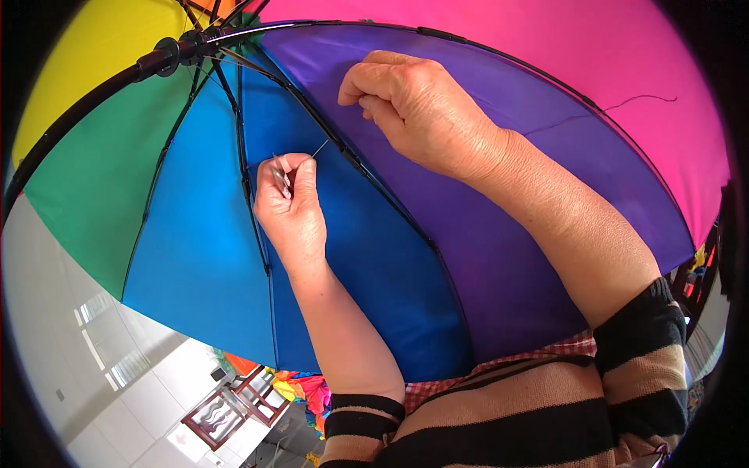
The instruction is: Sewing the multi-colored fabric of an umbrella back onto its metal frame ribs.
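Observation:
An opened rainbow umbrella (374, 257) spreads in front of me, its ribbed inside toward me. My left hand (292, 210) is closed over the blue panel, thumb and forefinger pinching a thin needle (321, 148) that points up toward a black rib (343, 148). Inside the same curled fingers sits a small silvery piece (279, 183), whose kind I cannot make out. Higher up, my right hand (425, 113) is closed in a pinch before the purple panel; what its fingertips hold is hidden. A dark thread (640, 99) trails beyond my right wrist across the purple and pink panels.
The black umbrella shaft (70, 109) curves from the hub (191, 48) toward the left edge. Below left, a dark wooden chair (222, 413) stands on a pale tiled floor (140, 405). Bright multicoloured cloth (312, 390) is heaped beside my left elbow.

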`<state>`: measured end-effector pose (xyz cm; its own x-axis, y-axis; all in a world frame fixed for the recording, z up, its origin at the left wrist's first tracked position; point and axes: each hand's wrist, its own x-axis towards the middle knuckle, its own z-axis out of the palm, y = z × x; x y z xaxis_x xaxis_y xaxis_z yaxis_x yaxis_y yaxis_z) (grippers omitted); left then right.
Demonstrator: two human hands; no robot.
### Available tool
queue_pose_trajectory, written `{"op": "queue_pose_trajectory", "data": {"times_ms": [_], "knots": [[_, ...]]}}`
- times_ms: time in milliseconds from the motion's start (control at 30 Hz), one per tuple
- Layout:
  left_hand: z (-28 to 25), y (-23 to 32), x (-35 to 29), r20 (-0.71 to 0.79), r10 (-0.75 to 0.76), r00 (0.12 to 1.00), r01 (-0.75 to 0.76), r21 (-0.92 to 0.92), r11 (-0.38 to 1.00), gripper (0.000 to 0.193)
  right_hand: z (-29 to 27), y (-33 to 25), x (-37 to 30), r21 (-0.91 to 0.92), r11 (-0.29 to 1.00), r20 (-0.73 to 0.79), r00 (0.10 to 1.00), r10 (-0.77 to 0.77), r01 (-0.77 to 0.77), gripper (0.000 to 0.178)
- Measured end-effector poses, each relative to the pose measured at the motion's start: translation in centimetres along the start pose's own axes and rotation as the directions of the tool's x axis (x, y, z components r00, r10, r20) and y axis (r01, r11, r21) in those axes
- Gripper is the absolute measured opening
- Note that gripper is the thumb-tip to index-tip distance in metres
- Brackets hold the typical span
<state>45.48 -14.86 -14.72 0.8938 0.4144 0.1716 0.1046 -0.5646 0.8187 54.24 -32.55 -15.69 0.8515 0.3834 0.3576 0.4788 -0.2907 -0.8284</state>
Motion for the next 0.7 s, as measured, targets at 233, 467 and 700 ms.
{"op": "queue_pose_trajectory", "data": {"times_ms": [233,467,700], "knots": [[0.3,-0.1,0.1,0.01,0.024,1.0,-0.024,-0.007,1.0,0.014,0.2,-0.1,0.0,0.0,1.0,0.004,1.0,0.006,-0.006,0.014],[0.8,0.3,-0.1,0.036,0.032,0.999,-0.031,-0.016,0.999,0.014,0.3,0.0,-0.1,-0.029,1.0,0.007,1.0,-0.007,0.008,0.013],[2.8,0.7,0.1,-0.015,0.132,0.991,-0.132,-0.047,0.99,0.012,0.3,-0.8,-0.7,-0.136,0.982,0.066,0.991,-0.12,0.128,0.011]]}}
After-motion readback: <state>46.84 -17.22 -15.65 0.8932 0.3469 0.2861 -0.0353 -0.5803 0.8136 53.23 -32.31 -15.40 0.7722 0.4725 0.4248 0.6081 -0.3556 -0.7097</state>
